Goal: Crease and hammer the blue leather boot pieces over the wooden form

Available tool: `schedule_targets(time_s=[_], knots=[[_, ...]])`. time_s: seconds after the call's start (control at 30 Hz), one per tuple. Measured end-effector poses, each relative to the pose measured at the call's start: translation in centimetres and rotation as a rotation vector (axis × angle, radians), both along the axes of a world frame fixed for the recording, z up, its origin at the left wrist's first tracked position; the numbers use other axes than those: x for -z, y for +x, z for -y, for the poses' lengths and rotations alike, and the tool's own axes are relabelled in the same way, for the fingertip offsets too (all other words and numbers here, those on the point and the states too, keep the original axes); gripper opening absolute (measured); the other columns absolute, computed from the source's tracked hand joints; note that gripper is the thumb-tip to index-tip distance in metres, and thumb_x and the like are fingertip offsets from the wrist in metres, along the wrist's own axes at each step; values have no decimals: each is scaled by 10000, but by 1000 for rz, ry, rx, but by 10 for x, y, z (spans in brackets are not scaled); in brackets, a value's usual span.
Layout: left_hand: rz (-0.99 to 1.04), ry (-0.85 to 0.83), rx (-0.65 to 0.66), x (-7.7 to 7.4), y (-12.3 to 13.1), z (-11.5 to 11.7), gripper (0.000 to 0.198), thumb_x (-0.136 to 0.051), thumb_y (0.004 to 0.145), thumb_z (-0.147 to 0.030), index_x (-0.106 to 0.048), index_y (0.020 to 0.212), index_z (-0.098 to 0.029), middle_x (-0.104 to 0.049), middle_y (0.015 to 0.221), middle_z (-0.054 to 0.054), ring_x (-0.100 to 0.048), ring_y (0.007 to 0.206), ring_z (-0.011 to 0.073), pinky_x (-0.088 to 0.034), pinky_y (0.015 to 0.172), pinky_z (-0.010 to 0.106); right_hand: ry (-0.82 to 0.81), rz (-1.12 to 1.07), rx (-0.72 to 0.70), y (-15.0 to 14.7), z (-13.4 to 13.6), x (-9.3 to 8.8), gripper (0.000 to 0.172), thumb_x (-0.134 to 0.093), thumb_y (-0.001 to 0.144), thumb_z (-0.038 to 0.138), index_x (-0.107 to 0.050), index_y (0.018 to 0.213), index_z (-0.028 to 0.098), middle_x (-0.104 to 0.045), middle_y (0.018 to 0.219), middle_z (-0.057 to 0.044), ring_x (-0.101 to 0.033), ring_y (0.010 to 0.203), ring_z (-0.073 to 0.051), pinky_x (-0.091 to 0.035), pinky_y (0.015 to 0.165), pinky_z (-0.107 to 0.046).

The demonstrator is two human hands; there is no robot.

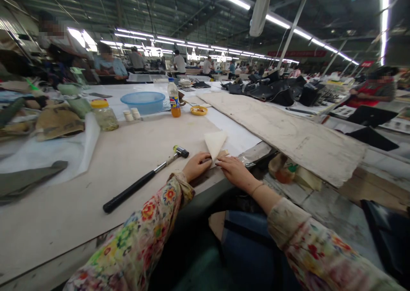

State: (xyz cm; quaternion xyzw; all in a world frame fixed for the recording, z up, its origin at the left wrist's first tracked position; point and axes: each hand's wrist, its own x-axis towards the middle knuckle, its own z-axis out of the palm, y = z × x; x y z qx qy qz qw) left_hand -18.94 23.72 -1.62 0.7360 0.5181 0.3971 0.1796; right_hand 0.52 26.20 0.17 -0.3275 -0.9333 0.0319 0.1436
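Note:
A pale, cone-like piece (215, 143) stands at the table's front edge, its narrow end down between my hands. My left hand (198, 166) is at its left side, fingers pressed together around the lower tip. On the other side my right hand (235, 171) reaches in with fingers fairly straight, fingertips near the same tip. Whether the right fingertips grip anything is too small to tell. A small tan piece (223, 153) lies just behind the right fingers. Left of my hands, a hammer (147, 177) with a black handle rests on the table.
Behind are a blue basin (142, 102), a bottle (174, 98), a yellow dish (199, 110) and a yellow-lidded jar (104, 115). A long board (282, 133) lies at right, black pieces (269, 88) beyond it. Several people are in the background.

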Motion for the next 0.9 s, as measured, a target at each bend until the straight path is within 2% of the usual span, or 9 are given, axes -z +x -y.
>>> schedule_targets(time_s=[0.07, 0.13, 0.3, 0.4, 0.53, 0.63, 0.77, 0.83, 0.9], knots=[[-309, 38, 126, 1, 7, 3, 360, -428, 855, -357, -627, 1116, -210, -580, 1265, 72, -487, 1184, 221, -347, 1038, 380, -20, -6, 40, 34, 13, 7, 351, -396, 855, 195, -606, 1136, 185, -584, 1263, -88, -523, 1170, -215, -394, 1029, -445], [-515, 8, 134, 2, 13, 7, 383, -365, 892, -359, -582, 1197, -278, -510, 1357, 32, -394, 1280, 244, -290, 1066, 440, -53, -34, 108, 78, 29, 14, 349, -415, 859, 245, -602, 1145, 171, -599, 1239, -105, -545, 1149, -211, -424, 1020, -441], [-647, -13, 92, 1, 21, 14, 427, -289, 911, -369, -512, 1273, -322, -458, 1404, -13, -345, 1317, 247, -266, 1058, 462, -171, -164, 414, 195, 94, 38, 400, -435, 854, 410, -595, 1158, 206, -597, 1242, -103, -542, 1169, -232, -422, 1034, -484], [-663, 23, 92, 2, 22, 12, 436, -279, 910, -353, -522, 1267, -292, -477, 1390, -7, -369, 1302, 229, -271, 1066, 441, -230, -177, 556, 240, 144, 56, 441, -432, 845, 467, -596, 1163, 209, -583, 1262, -106, -526, 1189, -251, -405, 1043, -509], [-625, 41, 29, 4, 34, 18, 434, -290, 893, -294, -555, 1228, -216, -529, 1338, 50, -446, 1236, 212, -307, 1069, 414, -241, -237, 657, 259, 198, 79, 470, -418, 854, 472, -542, 1234, 224, -457, 1392, -90, -413, 1294, -244, -354, 1081, -503], [-475, 59, 6, 13, 57, 44, 406, -325, 882, -295, -593, 1157, -161, -582, 1260, 95, -495, 1181, 212, -346, 1060, 405, -273, -326, 730, 260, 220, 87, 484, -390, 865, 477, -527, 1245, 210, -464, 1387, -87, -421, 1290, -228, -353, 1090, -482], [-224, -37, 81, 50, 89, 105, 400, -368, 889, -382, -576, 1165, -181, -603, 1215, 95, -519, 1162, 200, -396, 1046, 387, -288, -411, 780, 259, 229, 80, 480, -414, 851, 482, -533, 1231, 215, -564, 1284, -84, -505, 1209, -219, -375, 1081, -480], [-114, -88, -4, 74, 96, 131, 409, -387, 880, -414, -562, 1180, -197, -588, 1234, 94, -506, 1183, 215, -374, 1068, 419, -299, -462, 778, 258, 227, 72, 467, -431, 842, 476, -542, 1218, 222, -594, 1238, -78, -524, 1176, -218, -377, 1076, -483], [35, -121, -149, 95, 98, 149, 441, -419, 856, -450, -544, 1192, -193, -541, 1291, 106, -458, 1241, 237, -319, 1104, 444, -336, -555, 785, 256, 222, 64, 465, -456, 820, 483, -573, 1180, 213, -615, 1200, -85, -542, 1140, -229, -394, 1055, -480]])
